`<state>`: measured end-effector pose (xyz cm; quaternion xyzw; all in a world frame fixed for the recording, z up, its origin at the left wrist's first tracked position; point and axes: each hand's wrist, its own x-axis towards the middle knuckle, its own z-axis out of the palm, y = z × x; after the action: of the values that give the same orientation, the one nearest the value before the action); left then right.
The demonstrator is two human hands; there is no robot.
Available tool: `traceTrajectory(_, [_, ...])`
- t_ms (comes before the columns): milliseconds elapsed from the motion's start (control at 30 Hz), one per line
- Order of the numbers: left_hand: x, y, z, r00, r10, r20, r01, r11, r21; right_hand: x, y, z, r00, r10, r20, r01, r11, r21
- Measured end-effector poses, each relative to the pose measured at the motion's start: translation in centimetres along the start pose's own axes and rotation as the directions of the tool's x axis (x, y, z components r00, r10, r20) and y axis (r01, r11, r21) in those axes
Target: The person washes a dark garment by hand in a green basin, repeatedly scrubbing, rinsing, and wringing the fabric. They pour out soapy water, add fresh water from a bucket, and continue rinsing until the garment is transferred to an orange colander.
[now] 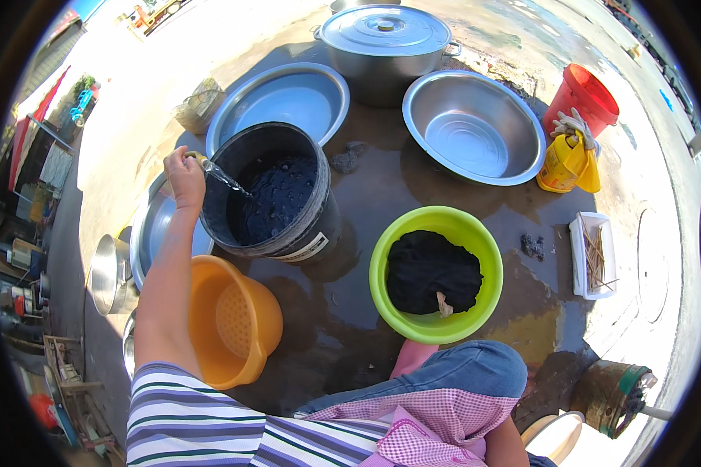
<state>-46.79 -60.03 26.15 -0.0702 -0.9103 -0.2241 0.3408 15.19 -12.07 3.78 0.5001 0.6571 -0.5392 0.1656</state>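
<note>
My left hand (pixel 184 183) is wrapped round the end of a hose (pixel 198 159). A stream of water runs from it into the tall black bucket (pixel 319 194), whose dark water is broken up by bubbles. A lime-green basin (pixel 378 268) stands to the right, holding a dark wet cloth (pixel 432 268) with a small pale tan piece at its lower edge. Below the bucket, close to my left forearm, stands an orange perforated basket (pixel 237 323). Only part of my right arm shows at the lower edge; the hand itself is out of sight.
Two wide metal basins (pixel 475 128) and a big lidded pot (pixel 382 47) stand at the far side. On the right are a red bucket (pixel 588 93), a yellow jug (pixel 561 165) with gloves, and a white tray (pixel 592 284) of sticks. The ground (pixel 343 311) is wet.
</note>
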Motion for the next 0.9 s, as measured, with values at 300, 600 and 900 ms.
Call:
traceTrajectory(300, [-0.6,-6.5,1.8,0.55,-0.426,0.718,0.581,0.813,0.037,0.2,1.9,-1.1,1.0,0.015,0.001,-0.015,0.982,-0.186])
traceTrajectory(600, [-1.2,-4.0,1.9,0.542,-0.473,0.694,0.631,0.775,0.035,0.2,3.6,-2.3,1.0,-0.018,0.003,0.018,0.956,-0.293])
traceTrajectory(900, [-4.5,-4.8,3.7,0.581,-0.364,0.728,0.617,0.78,-0.102,3.9,7.3,-9.8,0.96,-0.148,-0.239,0.134,0.988,-0.074])
